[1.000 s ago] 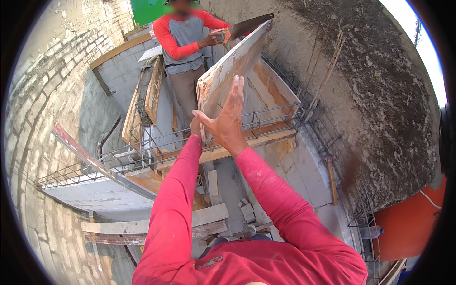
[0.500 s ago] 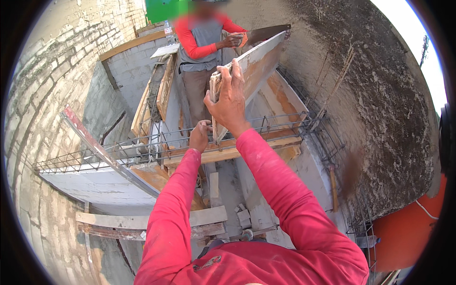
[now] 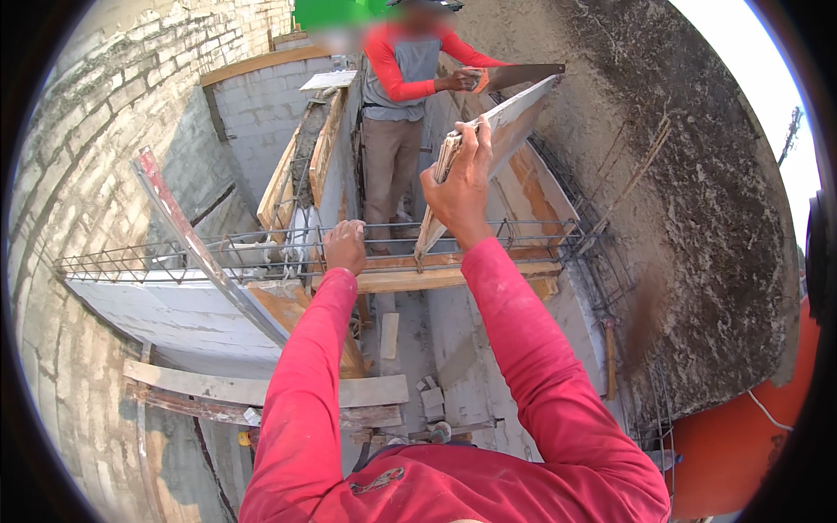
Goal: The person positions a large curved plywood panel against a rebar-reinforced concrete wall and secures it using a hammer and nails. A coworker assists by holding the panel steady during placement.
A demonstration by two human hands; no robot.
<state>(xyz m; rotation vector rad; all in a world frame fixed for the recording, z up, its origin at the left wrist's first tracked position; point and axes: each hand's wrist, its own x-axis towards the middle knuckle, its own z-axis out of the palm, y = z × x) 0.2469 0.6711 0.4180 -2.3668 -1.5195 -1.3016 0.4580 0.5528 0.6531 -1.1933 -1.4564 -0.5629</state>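
My right hand (image 3: 460, 192) is closed over the upper near edge of a plywood board (image 3: 521, 113), whose layered, worn end faces me. The board stands on edge and slants away to the far right. My left hand (image 3: 345, 247) is closed at a rebar cage (image 3: 244, 245), left of the board and apart from it; its fingertips are partly hidden. Across from me a co-worker (image 3: 404, 83) holds a handsaw (image 3: 527, 75) by its orange handle, the blade at the board's far end.
Below the rebar runs a wooden plank (image 3: 436, 278). A leaning metal bar (image 3: 200, 248) rises on the left, above a white block wall (image 3: 166, 314). A hammer (image 3: 609, 362) hangs at the right. Rough dark concrete (image 3: 697, 200) lies beyond, near an orange tank (image 3: 732, 453).
My left hand has moved left, away from the board's lower corner, onto the rebar. In the picture, the board, my right hand and the co-worker sit further right.
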